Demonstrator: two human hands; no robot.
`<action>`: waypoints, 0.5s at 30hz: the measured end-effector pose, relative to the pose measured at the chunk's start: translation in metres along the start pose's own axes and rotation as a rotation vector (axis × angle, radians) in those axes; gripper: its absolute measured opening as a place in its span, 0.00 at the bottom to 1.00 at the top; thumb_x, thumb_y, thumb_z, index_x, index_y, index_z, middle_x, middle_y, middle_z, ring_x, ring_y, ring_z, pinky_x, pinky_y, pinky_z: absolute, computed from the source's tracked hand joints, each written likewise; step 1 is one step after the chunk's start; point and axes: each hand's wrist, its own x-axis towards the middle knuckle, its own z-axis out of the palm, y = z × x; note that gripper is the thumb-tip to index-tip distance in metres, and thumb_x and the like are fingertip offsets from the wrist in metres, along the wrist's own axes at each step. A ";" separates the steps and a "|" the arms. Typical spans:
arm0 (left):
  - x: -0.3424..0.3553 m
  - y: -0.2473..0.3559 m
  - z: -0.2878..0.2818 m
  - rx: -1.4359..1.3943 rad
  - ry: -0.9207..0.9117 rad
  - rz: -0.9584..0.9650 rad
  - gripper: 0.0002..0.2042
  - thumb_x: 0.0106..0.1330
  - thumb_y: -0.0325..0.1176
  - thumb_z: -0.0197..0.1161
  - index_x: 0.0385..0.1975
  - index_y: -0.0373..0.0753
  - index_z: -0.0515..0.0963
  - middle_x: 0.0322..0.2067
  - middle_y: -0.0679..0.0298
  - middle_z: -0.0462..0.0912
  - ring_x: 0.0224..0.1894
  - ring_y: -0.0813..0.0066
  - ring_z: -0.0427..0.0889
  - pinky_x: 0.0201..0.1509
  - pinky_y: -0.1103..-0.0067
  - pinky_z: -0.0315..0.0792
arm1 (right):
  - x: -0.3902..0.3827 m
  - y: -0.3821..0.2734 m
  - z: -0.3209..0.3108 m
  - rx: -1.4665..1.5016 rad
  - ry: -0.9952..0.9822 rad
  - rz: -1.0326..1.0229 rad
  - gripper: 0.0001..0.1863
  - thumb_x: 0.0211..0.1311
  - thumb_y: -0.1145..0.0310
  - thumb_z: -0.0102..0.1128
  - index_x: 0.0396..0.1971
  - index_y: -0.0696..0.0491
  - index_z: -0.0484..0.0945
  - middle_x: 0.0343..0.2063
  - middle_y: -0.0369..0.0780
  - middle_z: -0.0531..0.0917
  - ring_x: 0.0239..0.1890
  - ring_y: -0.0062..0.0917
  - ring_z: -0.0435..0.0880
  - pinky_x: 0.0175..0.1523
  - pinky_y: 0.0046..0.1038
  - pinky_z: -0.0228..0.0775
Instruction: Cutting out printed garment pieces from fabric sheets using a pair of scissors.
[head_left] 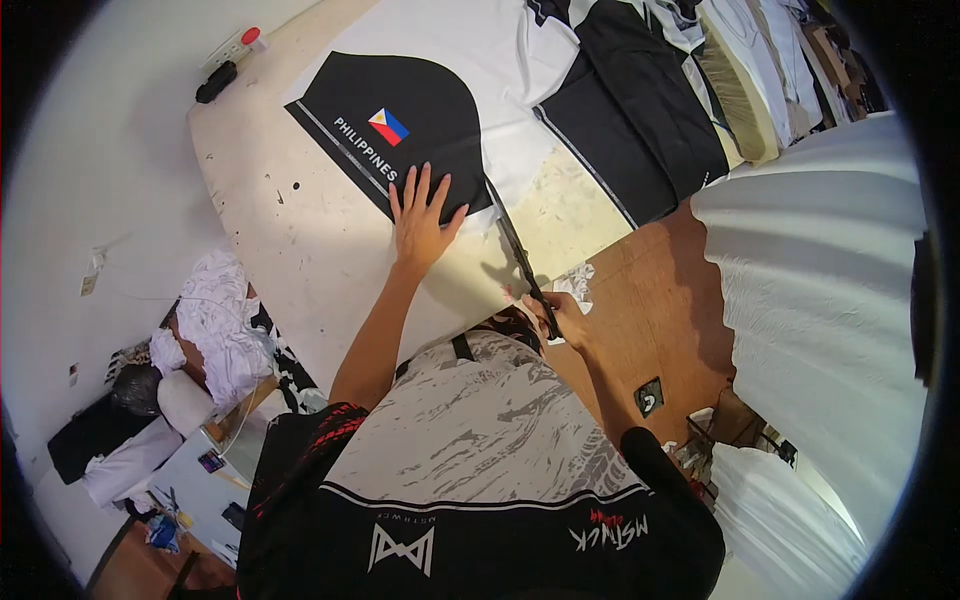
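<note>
A black sleeve-shaped fabric panel (425,95) with a small flag print and white lettering lies on white fabric (515,130) on the table. My left hand (424,215) rests flat on the panel's lower edge, fingers spread. Just off the table's near edge, my right hand (562,320) grips the handles of long dark scissors (522,255). Their blades reach up along the right side of the black panel, at the white fabric. Whether the blades are apart is hard to make out.
Black and white fabric pieces (640,110) lie at the table's far right. A power strip (235,50) sits at the far left edge of the pale table (270,240). White curtains (810,250) hang at the right. White cloth (215,310) is heaped at the left.
</note>
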 end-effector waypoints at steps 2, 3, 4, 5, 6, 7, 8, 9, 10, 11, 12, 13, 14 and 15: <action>0.000 0.001 0.000 -0.002 0.005 0.002 0.29 0.68 0.50 0.71 0.67 0.47 0.79 0.77 0.53 0.65 0.80 0.49 0.59 0.80 0.42 0.46 | 0.002 0.007 0.003 -0.014 0.034 0.000 0.33 0.62 0.37 0.75 0.31 0.59 0.85 0.15 0.32 0.76 0.16 0.15 0.75 0.22 0.22 0.63; 0.000 0.001 0.001 -0.004 0.002 0.000 0.29 0.68 0.50 0.71 0.67 0.47 0.79 0.77 0.54 0.66 0.80 0.49 0.59 0.80 0.42 0.46 | 0.002 0.011 0.005 -0.027 0.070 -0.002 0.33 0.61 0.37 0.76 0.31 0.59 0.86 0.14 0.31 0.75 0.15 0.15 0.75 0.21 0.23 0.63; 0.000 0.002 0.001 -0.007 -0.001 -0.001 0.29 0.68 0.50 0.71 0.67 0.47 0.79 0.77 0.54 0.66 0.80 0.50 0.59 0.80 0.42 0.46 | 0.001 0.014 0.005 -0.023 0.072 0.001 0.33 0.61 0.37 0.76 0.31 0.59 0.86 0.14 0.31 0.75 0.15 0.15 0.75 0.21 0.23 0.63; 0.000 0.002 0.001 -0.008 -0.004 0.001 0.29 0.68 0.50 0.71 0.67 0.47 0.79 0.77 0.54 0.66 0.80 0.50 0.59 0.80 0.42 0.46 | 0.000 0.013 0.007 -0.006 0.075 0.011 0.34 0.60 0.37 0.76 0.32 0.60 0.87 0.14 0.31 0.75 0.15 0.15 0.75 0.21 0.23 0.63; 0.000 0.002 0.002 0.002 0.002 0.003 0.29 0.67 0.51 0.71 0.67 0.46 0.80 0.76 0.54 0.66 0.79 0.49 0.60 0.80 0.42 0.46 | -0.002 0.013 0.008 0.011 0.079 0.022 0.34 0.60 0.37 0.77 0.33 0.61 0.88 0.13 0.31 0.75 0.15 0.16 0.75 0.21 0.23 0.63; 0.000 0.002 0.002 0.011 0.007 0.006 0.29 0.67 0.51 0.71 0.66 0.46 0.80 0.76 0.53 0.67 0.79 0.48 0.61 0.80 0.41 0.47 | -0.004 0.012 0.011 0.015 0.081 0.024 0.34 0.60 0.37 0.77 0.33 0.61 0.88 0.13 0.31 0.75 0.15 0.16 0.75 0.21 0.23 0.63; 0.000 0.002 0.002 0.008 0.002 0.009 0.29 0.67 0.51 0.71 0.66 0.46 0.80 0.76 0.53 0.67 0.79 0.48 0.61 0.80 0.41 0.47 | -0.006 0.012 0.015 0.008 0.102 0.023 0.31 0.63 0.39 0.75 0.27 0.57 0.84 0.13 0.31 0.75 0.14 0.16 0.74 0.20 0.23 0.61; 0.000 0.002 0.002 0.011 0.003 0.008 0.29 0.67 0.51 0.70 0.66 0.46 0.80 0.76 0.53 0.67 0.79 0.49 0.60 0.80 0.41 0.47 | -0.008 0.011 0.018 0.001 0.124 0.022 0.30 0.66 0.40 0.73 0.21 0.53 0.80 0.13 0.32 0.76 0.13 0.16 0.73 0.20 0.23 0.60; 0.001 0.003 0.003 0.015 0.005 0.007 0.29 0.68 0.51 0.70 0.66 0.46 0.80 0.76 0.53 0.66 0.79 0.49 0.60 0.80 0.41 0.47 | -0.011 0.010 0.020 0.005 0.128 0.026 0.30 0.66 0.40 0.73 0.21 0.53 0.80 0.13 0.32 0.76 0.13 0.16 0.73 0.20 0.23 0.60; 0.001 0.003 0.002 0.013 -0.001 0.010 0.29 0.68 0.51 0.70 0.66 0.46 0.80 0.76 0.53 0.66 0.79 0.49 0.60 0.80 0.41 0.47 | -0.013 0.009 0.022 0.025 0.124 0.030 0.30 0.65 0.40 0.73 0.21 0.53 0.79 0.13 0.32 0.76 0.13 0.16 0.73 0.19 0.23 0.60; 0.001 0.004 0.001 0.013 -0.005 0.005 0.29 0.68 0.51 0.70 0.66 0.46 0.80 0.76 0.53 0.66 0.79 0.49 0.60 0.80 0.41 0.47 | -0.015 0.009 0.025 0.046 0.119 0.033 0.30 0.65 0.40 0.74 0.21 0.53 0.79 0.13 0.32 0.76 0.13 0.17 0.73 0.19 0.23 0.60; 0.002 0.004 0.001 0.013 -0.009 0.000 0.29 0.68 0.51 0.70 0.66 0.46 0.80 0.76 0.53 0.66 0.79 0.49 0.60 0.80 0.42 0.47 | -0.017 0.010 0.028 0.049 0.121 0.037 0.30 0.65 0.40 0.74 0.21 0.53 0.79 0.13 0.32 0.76 0.13 0.17 0.73 0.19 0.23 0.60; 0.002 0.005 0.000 0.012 -0.012 0.002 0.29 0.68 0.51 0.70 0.66 0.46 0.80 0.76 0.53 0.66 0.79 0.49 0.60 0.80 0.42 0.47 | -0.018 0.011 0.031 0.065 0.144 0.014 0.30 0.65 0.40 0.74 0.20 0.53 0.79 0.13 0.32 0.76 0.13 0.17 0.73 0.19 0.24 0.60; 0.002 0.006 -0.001 0.008 -0.015 -0.004 0.29 0.68 0.50 0.70 0.67 0.46 0.80 0.77 0.54 0.66 0.80 0.49 0.60 0.80 0.42 0.47 | -0.019 0.011 0.033 0.079 0.167 -0.009 0.30 0.64 0.40 0.75 0.20 0.53 0.79 0.13 0.32 0.76 0.13 0.16 0.73 0.19 0.24 0.59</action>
